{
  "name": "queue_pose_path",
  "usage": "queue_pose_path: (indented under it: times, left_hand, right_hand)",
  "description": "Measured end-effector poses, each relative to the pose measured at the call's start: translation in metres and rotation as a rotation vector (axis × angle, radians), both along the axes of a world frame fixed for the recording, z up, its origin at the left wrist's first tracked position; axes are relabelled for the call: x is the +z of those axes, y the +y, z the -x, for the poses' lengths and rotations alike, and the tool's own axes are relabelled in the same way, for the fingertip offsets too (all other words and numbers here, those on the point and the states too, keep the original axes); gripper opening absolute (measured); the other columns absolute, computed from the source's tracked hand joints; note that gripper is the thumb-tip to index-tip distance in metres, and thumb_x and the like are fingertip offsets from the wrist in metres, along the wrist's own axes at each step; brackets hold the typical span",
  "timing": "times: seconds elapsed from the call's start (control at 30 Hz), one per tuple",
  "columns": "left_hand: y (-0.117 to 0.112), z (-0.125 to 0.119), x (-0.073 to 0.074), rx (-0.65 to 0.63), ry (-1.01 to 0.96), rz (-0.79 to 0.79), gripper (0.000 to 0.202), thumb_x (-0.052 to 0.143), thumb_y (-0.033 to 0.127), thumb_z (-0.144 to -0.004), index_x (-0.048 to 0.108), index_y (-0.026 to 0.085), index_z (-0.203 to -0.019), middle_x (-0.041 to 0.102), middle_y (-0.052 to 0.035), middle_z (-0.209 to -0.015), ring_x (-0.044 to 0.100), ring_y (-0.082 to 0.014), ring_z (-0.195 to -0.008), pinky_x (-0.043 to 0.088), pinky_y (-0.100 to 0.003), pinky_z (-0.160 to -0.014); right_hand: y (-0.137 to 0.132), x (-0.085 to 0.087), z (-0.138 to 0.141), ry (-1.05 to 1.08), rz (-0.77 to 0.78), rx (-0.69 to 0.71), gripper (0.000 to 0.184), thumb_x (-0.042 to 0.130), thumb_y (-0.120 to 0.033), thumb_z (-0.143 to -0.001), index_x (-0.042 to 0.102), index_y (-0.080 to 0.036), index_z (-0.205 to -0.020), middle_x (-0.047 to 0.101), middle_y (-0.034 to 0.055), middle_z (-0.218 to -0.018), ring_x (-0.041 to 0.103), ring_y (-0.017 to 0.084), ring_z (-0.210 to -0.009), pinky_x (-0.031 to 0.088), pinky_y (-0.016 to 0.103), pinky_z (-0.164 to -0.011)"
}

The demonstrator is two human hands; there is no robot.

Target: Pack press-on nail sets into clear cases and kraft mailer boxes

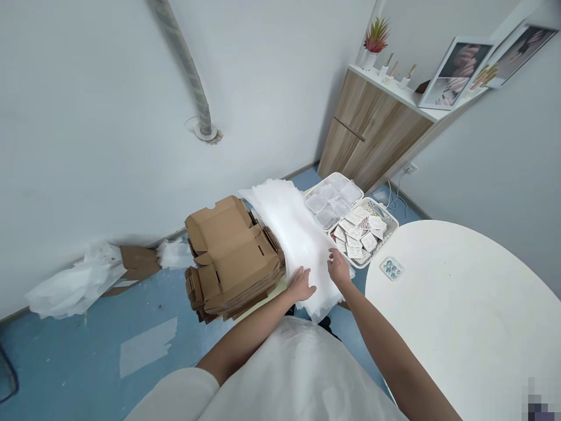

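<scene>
A stack of thin white sheets (pixel 280 213) lies in front of the person, soft and slightly see-through, with a smooth, faintly shiny top and ragged, wavy edges where the layers do not line up. It runs as a long strip from near the wall (pixel 109 117) toward the person's shirt (pixel 302 368), between a pile of flat brown cardboard boxes (pixel 232 234) and two white baskets; what it rests on is hidden. The left hand (pixel 301 285) is over the near part of the stack, its thumb and fingers spread apart. The right hand (pixel 338 268) is at the stack's edge on the basket side, fingers curled; whether it pinches a sheet, I cannot tell. The nearer basket (pixel 391 222) holds small printed cards (pixel 354 248), and the farther one holds clear plastic boxes (pixel 326 196). Just beside them, a round white table (pixel 460 292) bears a small clear pack (pixel 391 269) with blue pieces inside. The floor (pixel 87 351) is blue and scuffed, with a pale patch. A wood-grain cabinet (pixel 372 117) stands in the corner, topped by a potted plant (pixel 377 38) and picture frames (pixel 458 73). A wrapped pipe (pixel 193 76) meets the pale wall.
</scene>
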State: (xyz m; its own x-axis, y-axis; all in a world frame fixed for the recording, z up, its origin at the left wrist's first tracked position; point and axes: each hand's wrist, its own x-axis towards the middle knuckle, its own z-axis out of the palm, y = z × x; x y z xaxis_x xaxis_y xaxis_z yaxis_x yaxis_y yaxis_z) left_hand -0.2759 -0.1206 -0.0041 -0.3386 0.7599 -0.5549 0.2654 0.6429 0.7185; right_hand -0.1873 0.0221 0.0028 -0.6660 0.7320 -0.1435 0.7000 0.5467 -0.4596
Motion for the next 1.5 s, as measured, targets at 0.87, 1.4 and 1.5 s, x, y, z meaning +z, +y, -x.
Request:
queue_pose_path:
  times: [0.87, 1.4, 1.5]
  left_hand:
    - [0.024, -0.042, 0.024, 0.206, 0.143, -0.164, 0.073, 0.053, 0.031, -0.072, 0.012, 0.018, -0.131, -0.005, -0.0117, -0.142, -0.002, -0.0239, -0.131, 0.012, -0.037, -0.105]
    - [0.09, -0.202, 0.027, 0.126, -0.179, -0.236, 0.078, 0.059, 0.026, -0.071, 0.012, 0.018, -0.133, 0.036, -0.0132, -0.132, 0.054, -0.0167, -0.101, 0.046, -0.024, -0.081]
    - [0.112, -0.242, 0.033, -0.046, -0.11, -0.217, 0.052, 0.062, 0.024, -0.068, 0.045, 0.012, -0.115, 0.059, -0.0112, -0.105, 0.058, -0.019, -0.094, 0.045, -0.024, -0.079]
  right_hand:
    - [0.003, 0.085, -0.064, 0.459, 0.13, -0.317, 0.03, 0.032, -0.023, -0.076, 0.046, -0.018, -0.102, 0.058, 0.0082, -0.099, 0.054, 0.013, -0.063, 0.04, 0.028, -0.062]
    - [-0.026, 0.067, -0.324, 0.907, 0.294, -0.928, 0.019, 0.043, -0.025, -0.07, 0.059, -0.019, -0.076, 0.055, 0.0085, -0.113, 0.047, 0.023, -0.108, 0.038, 0.037, -0.085]
    - [-0.04, 0.053, -0.382, 0.909, 0.277, -0.986, 0.021, 0.048, -0.027, -0.068, 0.062, -0.02, -0.082, 0.054, 0.0074, -0.115, 0.047, 0.022, -0.108, 0.037, 0.038, -0.087]
